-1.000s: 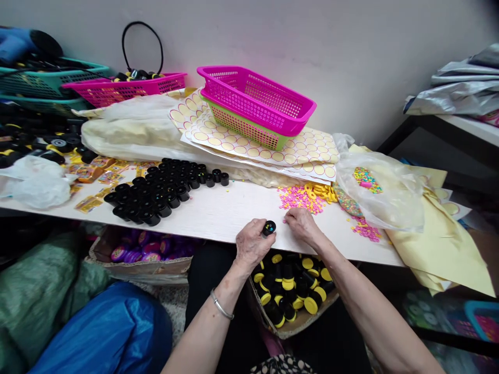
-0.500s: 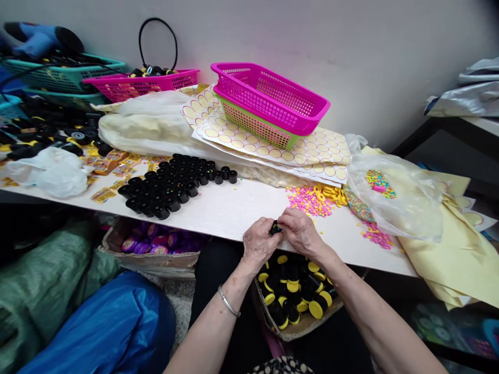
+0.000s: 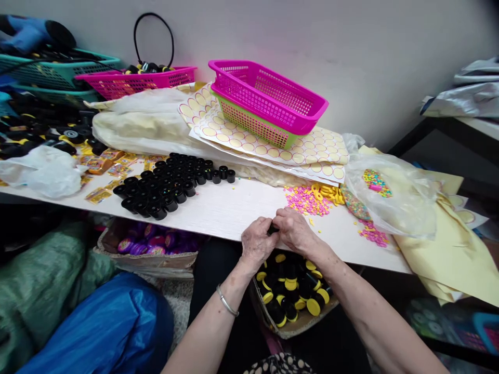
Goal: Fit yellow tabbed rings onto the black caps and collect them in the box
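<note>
My left hand (image 3: 256,240) grips a small black plastic cup (image 3: 272,229) at the table's front edge. The fingers of my right hand (image 3: 297,231) are pinched together over the cup's mouth; whatever they hold is hidden. Below my hands, a cardboard box (image 3: 298,329) contains many black cups with yellow lids (image 3: 290,284). To the left, a cluster of open black cups (image 3: 156,188) stands upright on the white table (image 3: 218,213). Beyond my right hand lie loose pink and yellow beads (image 3: 306,201) beside a pile of yellow ring-shaped parts (image 3: 332,194).
Stacked pink and green baskets (image 3: 268,111) sit on sticker sheets (image 3: 249,143) at the back. A clear plastic bag (image 3: 405,200) with coloured beads lies right. A carton (image 3: 156,264) of purple items and a blue sack (image 3: 117,322) are below left.
My right fingers have closed further over the cup, covering more of it. The whole view has shifted slightly; the things on the table look unmoved.
</note>
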`<state>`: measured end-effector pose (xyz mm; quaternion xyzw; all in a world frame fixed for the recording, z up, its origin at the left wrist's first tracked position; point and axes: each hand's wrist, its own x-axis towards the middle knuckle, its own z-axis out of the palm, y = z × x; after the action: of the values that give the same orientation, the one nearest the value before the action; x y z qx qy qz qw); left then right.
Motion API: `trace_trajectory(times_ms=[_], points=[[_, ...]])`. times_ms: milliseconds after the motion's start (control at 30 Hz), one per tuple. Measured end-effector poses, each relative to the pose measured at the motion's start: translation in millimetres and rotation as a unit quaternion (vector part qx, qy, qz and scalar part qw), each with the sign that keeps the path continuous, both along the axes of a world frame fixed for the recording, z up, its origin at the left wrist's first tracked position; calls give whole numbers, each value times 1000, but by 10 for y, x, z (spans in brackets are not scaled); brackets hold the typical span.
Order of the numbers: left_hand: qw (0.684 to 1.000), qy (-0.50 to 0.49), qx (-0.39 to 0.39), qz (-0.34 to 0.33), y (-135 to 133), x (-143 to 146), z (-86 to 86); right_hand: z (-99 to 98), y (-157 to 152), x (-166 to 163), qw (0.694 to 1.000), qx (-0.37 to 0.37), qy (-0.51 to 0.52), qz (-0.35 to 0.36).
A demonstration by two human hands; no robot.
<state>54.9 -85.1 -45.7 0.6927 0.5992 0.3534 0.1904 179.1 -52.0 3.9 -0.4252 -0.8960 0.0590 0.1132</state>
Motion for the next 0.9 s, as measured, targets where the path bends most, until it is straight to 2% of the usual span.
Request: trace_trajectory(times_ms=[67, 167, 233, 333, 400, 500, 700, 900], points=[[1000, 4, 4, 4, -2, -1, 1, -35, 0, 35, 993, -45, 106, -1], [1000, 8, 12, 6, -5, -5, 1, -141, 31, 182, 946, -113, 303, -22], [1000, 3, 16, 3, -5, -7, 0, -236, 82, 346, 908, -117, 392, -88], [1000, -3, 21, 2, 1, -7, 0, -377, 193, 634, 872, -52, 431, -225], [1000, -4, 23, 6, 4, -4, 1, -445, 261, 792, 868, 8, 405, -287], [1000, -3, 22, 14, 9, 0, -1, -488, 317, 883, 891, 68, 325, -309], [999, -6, 41, 13, 21, -3, -32, -454, 311, 641, 953, 57, 137, -264], [999, 0, 32, 21, 29, 7, -27, -432, 331, 482, 961, 86, -22, -262]])
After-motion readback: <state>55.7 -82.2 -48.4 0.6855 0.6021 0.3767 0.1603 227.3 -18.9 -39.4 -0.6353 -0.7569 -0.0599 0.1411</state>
